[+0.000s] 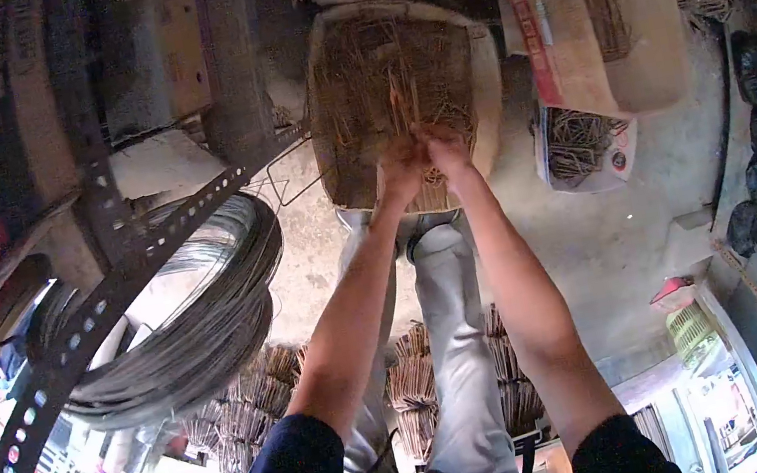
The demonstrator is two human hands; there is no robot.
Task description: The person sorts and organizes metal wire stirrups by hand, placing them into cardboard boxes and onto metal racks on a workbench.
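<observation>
My left hand and my right hand are close together over the near part of an open cardboard box. The fingers of both look curled and closed around the near ends of thin rusty wires, which point away from me. Shadow and slight blur hide the exact grip. More loose brown wires lie inside the box, around and beyond my hands. My legs are below the box.
At left, a slotted metal bar runs by a big coil of grey wire. Bundles of rusty wires lie behind my legs. At right stand a tilted cardboard carton and a small box of wire pieces.
</observation>
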